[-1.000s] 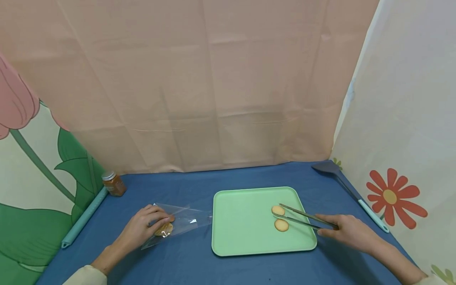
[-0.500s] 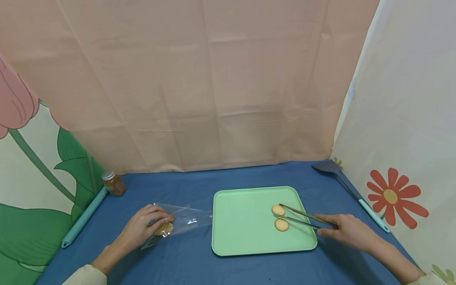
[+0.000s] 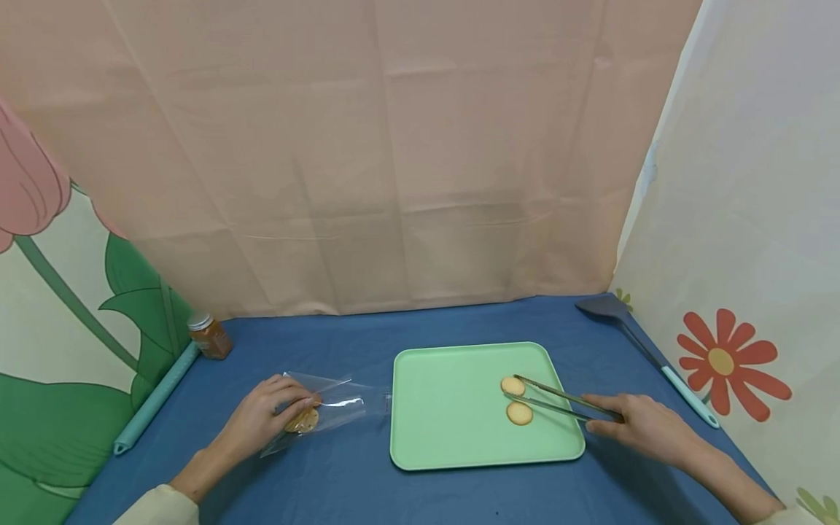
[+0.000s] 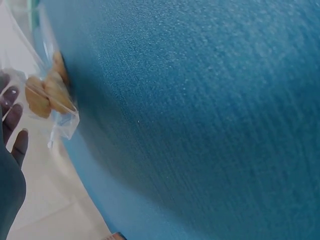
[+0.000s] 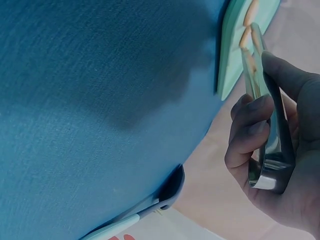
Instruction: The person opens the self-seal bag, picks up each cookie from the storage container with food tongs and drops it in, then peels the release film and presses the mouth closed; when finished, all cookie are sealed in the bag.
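My left hand point(image 3: 269, 412) grips the filled end of a clear plastic bag point(image 3: 344, 403), thumb and fingers on the film. Several round cookies point(image 4: 55, 92) show through the plastic. The bag's other end reaches the left rim of a light green tray point(image 3: 446, 408). In my right hand point(image 3: 646, 423) I hold metal tongs point(image 3: 567, 397), which reach over the tray's right part. Their arms are spread, with the tips at the farther cookie point(image 3: 512, 385). A nearer cookie point(image 3: 520, 414) lies beside the lower arm. The right wrist view shows my fingers curled around the tongs point(image 5: 272, 172).
A spatula point(image 3: 604, 308) with a dark head and pale blue handle lies along the table's right edge. At the back left stands a lidded jar point(image 3: 211, 339) beside a rolled turquoise mat point(image 3: 157, 401). Blue cloth point(image 3: 341, 485) covers the table, and a tan sheet hangs behind it.
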`<action>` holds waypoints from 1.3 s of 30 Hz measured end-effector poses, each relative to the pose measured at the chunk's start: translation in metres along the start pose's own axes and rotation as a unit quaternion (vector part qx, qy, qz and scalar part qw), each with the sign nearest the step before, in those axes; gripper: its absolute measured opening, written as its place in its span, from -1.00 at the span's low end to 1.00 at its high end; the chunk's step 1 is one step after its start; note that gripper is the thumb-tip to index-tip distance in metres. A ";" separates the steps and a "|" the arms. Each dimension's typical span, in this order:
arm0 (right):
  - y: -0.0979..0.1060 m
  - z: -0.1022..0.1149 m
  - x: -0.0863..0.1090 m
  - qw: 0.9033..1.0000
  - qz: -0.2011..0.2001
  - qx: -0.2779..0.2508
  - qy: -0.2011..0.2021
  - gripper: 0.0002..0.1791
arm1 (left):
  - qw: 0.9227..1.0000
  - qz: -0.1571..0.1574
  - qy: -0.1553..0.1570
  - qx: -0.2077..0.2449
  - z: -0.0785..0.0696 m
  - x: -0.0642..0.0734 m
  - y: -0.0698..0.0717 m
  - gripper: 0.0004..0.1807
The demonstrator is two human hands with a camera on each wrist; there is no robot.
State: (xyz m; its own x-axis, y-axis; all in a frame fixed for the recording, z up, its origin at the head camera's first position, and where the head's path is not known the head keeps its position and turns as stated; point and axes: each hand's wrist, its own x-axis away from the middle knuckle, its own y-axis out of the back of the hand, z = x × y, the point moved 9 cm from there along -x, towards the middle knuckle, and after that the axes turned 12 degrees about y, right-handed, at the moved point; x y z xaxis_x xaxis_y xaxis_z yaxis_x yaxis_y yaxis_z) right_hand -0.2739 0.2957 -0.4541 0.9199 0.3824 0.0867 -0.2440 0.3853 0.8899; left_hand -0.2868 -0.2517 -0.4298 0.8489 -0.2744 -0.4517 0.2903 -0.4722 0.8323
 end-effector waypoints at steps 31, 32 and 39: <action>0.003 0.027 -0.012 0.998 -0.012 -0.024 0.052 -0.40 | 1.000 -0.005 -0.010 -0.005 -0.001 0.000 0.000 -0.85; 0.003 0.028 -0.013 0.998 -0.011 -0.026 0.052 -0.41 | 1.000 -0.005 -0.010 -0.004 -0.001 0.000 0.000 -0.84; 0.001 0.039 -0.017 0.997 -0.015 -0.036 0.065 -0.42 | 1.000 -0.005 -0.008 -0.005 -0.001 0.000 0.000 -0.84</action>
State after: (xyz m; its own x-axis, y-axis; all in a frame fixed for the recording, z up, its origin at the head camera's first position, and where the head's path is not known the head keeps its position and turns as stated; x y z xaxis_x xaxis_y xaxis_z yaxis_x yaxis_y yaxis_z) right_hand -0.2779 0.2571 -0.4369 0.8807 0.4737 -0.0026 -0.2423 0.4553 0.8568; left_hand -0.2865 -0.2514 -0.4293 0.8390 -0.2833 -0.4645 0.3023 -0.4672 0.8309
